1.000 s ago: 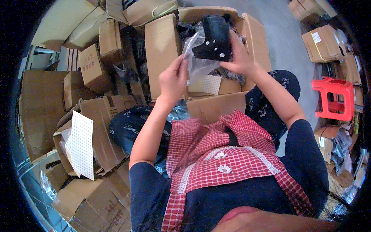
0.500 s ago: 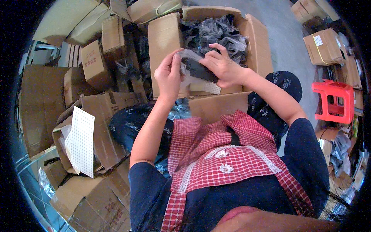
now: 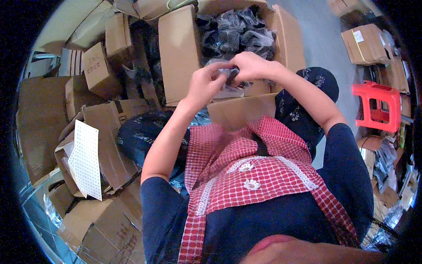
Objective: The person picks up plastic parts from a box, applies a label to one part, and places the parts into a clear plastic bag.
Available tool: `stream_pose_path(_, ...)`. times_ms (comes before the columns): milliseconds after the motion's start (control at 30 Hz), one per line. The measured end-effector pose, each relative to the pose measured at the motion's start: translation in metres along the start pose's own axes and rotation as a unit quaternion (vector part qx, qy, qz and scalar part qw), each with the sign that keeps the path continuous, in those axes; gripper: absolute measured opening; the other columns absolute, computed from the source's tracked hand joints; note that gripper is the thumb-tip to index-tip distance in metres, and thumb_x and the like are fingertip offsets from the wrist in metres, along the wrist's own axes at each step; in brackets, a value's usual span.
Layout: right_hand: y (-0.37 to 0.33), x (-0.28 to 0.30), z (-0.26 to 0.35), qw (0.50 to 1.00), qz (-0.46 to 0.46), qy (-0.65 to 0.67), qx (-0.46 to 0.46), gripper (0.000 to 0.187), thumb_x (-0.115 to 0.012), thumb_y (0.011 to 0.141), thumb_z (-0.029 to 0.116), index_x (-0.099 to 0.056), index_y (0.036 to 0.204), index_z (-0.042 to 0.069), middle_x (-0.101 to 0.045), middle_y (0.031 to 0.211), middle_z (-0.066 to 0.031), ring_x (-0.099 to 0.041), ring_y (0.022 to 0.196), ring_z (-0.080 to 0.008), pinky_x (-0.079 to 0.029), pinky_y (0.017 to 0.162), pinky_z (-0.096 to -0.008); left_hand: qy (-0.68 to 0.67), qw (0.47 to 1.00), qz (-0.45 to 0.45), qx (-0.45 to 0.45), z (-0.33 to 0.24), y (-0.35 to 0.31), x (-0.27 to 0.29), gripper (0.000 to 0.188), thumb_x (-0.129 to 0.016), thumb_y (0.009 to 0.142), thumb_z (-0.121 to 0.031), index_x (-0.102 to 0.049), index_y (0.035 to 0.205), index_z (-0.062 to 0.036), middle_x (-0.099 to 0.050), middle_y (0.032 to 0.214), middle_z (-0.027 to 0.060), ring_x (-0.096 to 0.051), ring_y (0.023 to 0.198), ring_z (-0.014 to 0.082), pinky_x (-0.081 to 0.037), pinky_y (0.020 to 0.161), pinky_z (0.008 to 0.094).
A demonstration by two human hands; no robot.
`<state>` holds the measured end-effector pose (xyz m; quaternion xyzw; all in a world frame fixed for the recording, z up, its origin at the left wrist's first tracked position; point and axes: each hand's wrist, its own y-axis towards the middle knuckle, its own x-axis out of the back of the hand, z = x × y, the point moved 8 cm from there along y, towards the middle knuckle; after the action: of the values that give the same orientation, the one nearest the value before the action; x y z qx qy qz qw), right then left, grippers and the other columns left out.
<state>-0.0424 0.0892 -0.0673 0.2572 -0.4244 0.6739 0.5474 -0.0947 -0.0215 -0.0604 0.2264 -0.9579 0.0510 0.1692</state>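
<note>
In the head view, the left hand (image 3: 205, 86) and right hand (image 3: 250, 68) both grip a small black item in clear plastic (image 3: 233, 75), their fingers hiding much of it. It hangs over the near side of an open brown cardboard box (image 3: 178, 57), with crumpled, plastic-wrapped black bundles (image 3: 231, 33) beyond. Brown cartons (image 3: 103, 70) crowd the left, near a white dotted sheet (image 3: 88, 160); a red plastic stool (image 3: 378, 108) stands well apart at right.

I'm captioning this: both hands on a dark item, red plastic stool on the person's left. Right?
The red plastic stool is on the person's right, as the head view shows; left hand and right hand are on a dark item.
</note>
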Motion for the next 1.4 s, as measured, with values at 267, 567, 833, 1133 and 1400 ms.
stream_pose_path(267, -0.001, -0.002, 0.003, 0.884, 0.081, 0.459, 0.038, 0.063, -0.078, 0.072, 0.036, -0.059, 0.122, 0.003, -0.066, 0.103, -0.0051, -0.062, 0.092, -0.0180, -0.050, 0.079, -0.0349, -0.377, 0.914, -0.057, 0.137, 0.005, -0.004, 0.016, 0.034, -0.060, 0.086, -0.008, -0.062, 0.119, -0.0005, -0.057, 0.073, -0.0017, -0.044, 0.050, 0.0046, -0.038, 0.046, 0.0208)
stream_pose_path(567, -0.005, -0.015, 0.025, 0.959, -0.074, 0.138, 0.235, 0.088, -0.079, 0.067, 0.043, -0.044, 0.138, 0.004, -0.047, 0.138, -0.0143, -0.038, 0.134, -0.0337, -0.027, 0.114, -0.0435, -0.442, 0.882, -0.125, 0.107, -0.006, -0.007, 0.063, 0.043, -0.058, 0.086, -0.007, -0.053, 0.128, 0.0020, -0.041, 0.061, -0.0068, -0.030, 0.046, 0.0035, -0.033, 0.047, 0.0224)
stream_pose_path(833, 0.021, -0.010, -0.004, 0.905, -0.106, 0.403, 0.082, 0.036, -0.062, 0.076, -0.002, -0.068, 0.111, 0.003, -0.072, 0.103, -0.0069, -0.067, 0.093, -0.0158, -0.053, 0.087, -0.0314, -0.375, 0.919, -0.067, 0.098, -0.003, -0.001, 0.042, 0.036, -0.056, 0.086, -0.007, -0.058, 0.121, 0.0012, -0.044, 0.060, -0.0062, -0.033, 0.044, 0.0043, -0.039, 0.043, 0.0237)
stream_pose_path(1133, 0.014, -0.007, 0.050, 0.956, -0.218, 0.104, 0.164, 0.026, -0.057, 0.068, 0.009, -0.071, 0.090, 0.007, -0.069, 0.084, -0.0180, -0.067, 0.079, -0.0368, -0.055, 0.068, -0.0435, -0.031, 0.983, -0.047, 0.174, 0.059, -0.021, 0.047, 0.038, -0.064, 0.073, -0.012, -0.065, 0.109, 0.0014, -0.067, 0.073, 0.0133, -0.065, 0.059, 0.0187, -0.054, 0.059, 0.0328)
stream_pose_path(1400, -0.013, -0.128, 0.130, 0.923, -0.022, -0.196, 0.331, 0.017, -0.072, 0.067, 0.023, -0.066, 0.070, 0.007, -0.069, 0.074, -0.0118, -0.069, 0.075, -0.0294, -0.056, 0.063, -0.0414, 0.363, 0.867, 0.200, 0.276, 0.107, -0.055, 0.041, 0.024, -0.061, 0.071, -0.017, -0.074, 0.085, -0.0033, -0.070, 0.076, 0.0178, -0.070, 0.078, 0.0332, -0.055, 0.074, 0.0410)
